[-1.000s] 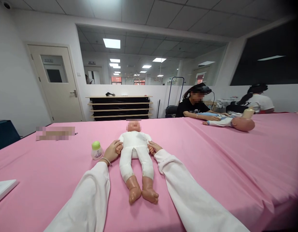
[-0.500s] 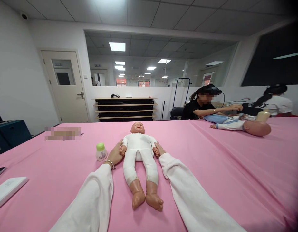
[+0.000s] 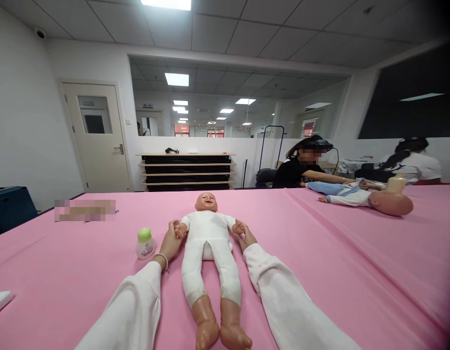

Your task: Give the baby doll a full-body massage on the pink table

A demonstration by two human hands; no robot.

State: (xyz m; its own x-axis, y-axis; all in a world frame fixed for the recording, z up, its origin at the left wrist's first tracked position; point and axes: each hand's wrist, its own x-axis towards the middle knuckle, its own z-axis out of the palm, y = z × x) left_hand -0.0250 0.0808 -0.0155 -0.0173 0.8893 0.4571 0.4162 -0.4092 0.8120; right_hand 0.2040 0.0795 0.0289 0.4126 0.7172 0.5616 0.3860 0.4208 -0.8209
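Note:
A baby doll (image 3: 207, 228) in a white cloth body lies on its back on the pink-covered table (image 3: 100, 272), head away from me and bare feet toward me. My left hand (image 3: 171, 242), with a beaded bracelet at the wrist, is closed around the doll's hand on the left side. On the other side my right hand (image 3: 248, 237) grips the doll's other hand, its fingers partly hidden behind it. Left of my left wrist stands a small bottle (image 3: 145, 245) with a green cap.
At the right, a co-worker in a black top (image 3: 294, 170) reaches over another doll (image 3: 356, 195) in blue and white clothes. A cream bottle (image 3: 396, 183) stands behind its head. A blurred item (image 3: 85, 210) lies at the far left, a white object (image 3: 0, 302) at the left edge.
Both of my hands have moved the doll's hands outward and a little up, spreading its arms. The camera view has tilted up slightly, and the co-worker's arm has lowered toward the other doll.

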